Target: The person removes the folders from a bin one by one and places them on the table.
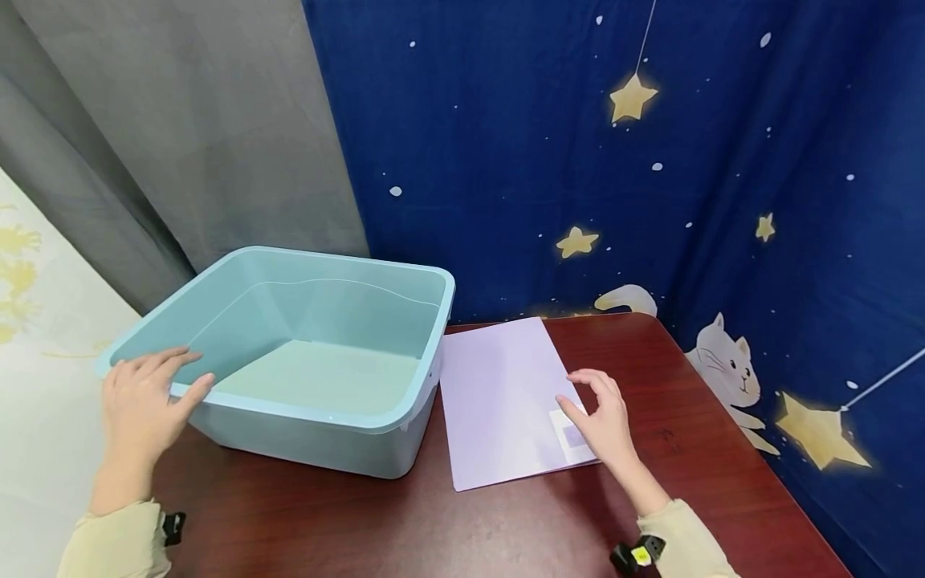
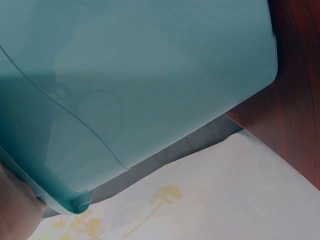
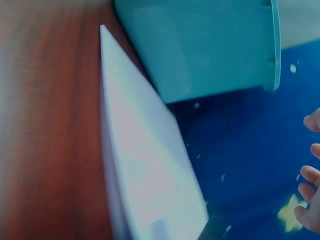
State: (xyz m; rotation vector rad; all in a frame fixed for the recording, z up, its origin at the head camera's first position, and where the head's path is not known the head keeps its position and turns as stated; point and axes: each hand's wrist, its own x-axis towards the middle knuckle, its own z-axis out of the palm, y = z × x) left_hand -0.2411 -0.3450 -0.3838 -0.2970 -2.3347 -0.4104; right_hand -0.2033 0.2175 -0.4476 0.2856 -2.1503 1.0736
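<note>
A light blue plastic tub point(image 1: 311, 441) stands on the left of the table. My left hand point(image 1: 144, 401) is at its front left corner, relaxed fingers reaching over the rim and thumb spread apart. In the left wrist view part of that hand point(image 2: 17, 207) shows right beside the tub's rim point(image 2: 75, 202). To the right of the tub lies a lilac folder point(image 1: 499, 401) with a white label point(image 1: 571, 437) near its lower right corner. Above the folder's right edge is my right hand point(image 1: 603, 413), thumb and fingers apart with nothing between them.
The dark red wooden table point(image 1: 694, 449) extends right of the folder, ending at a slanted edge. Behind it hangs a blue curtain point(image 1: 506, 160) with stars and a white cat, beside a grey curtain point(image 1: 217, 144). A white patterned cloth point(image 1: 43, 385) is at the left.
</note>
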